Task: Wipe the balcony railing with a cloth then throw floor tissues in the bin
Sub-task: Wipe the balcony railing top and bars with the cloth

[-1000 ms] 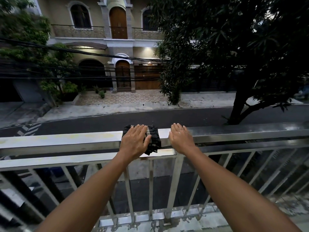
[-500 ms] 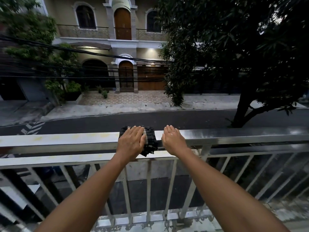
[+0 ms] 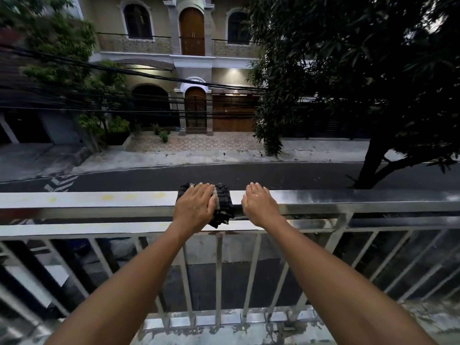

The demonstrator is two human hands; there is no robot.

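Observation:
A steel balcony railing [image 3: 99, 201] runs across the view, its flat top rail pale on the left and dark and glossy on the right. A dark cloth [image 3: 224, 204] lies draped over the top rail near the middle. My left hand [image 3: 194, 207] presses flat on the cloth, fingers together, covering its left part. My right hand [image 3: 258, 202] rests palm down on the bare rail just right of the cloth, holding nothing. No tissues or bin are in view.
A second rail [image 3: 74, 229] runs below the top one, with vertical bars [image 3: 217, 275] down to the balcony's floor edge [image 3: 224, 319]. Beyond are a street, a house and a large tree [image 3: 373, 83] at the right.
Both hands and the cloth have slid left along the top rail. The stretch of rail to the right of them looks dark and shiny.

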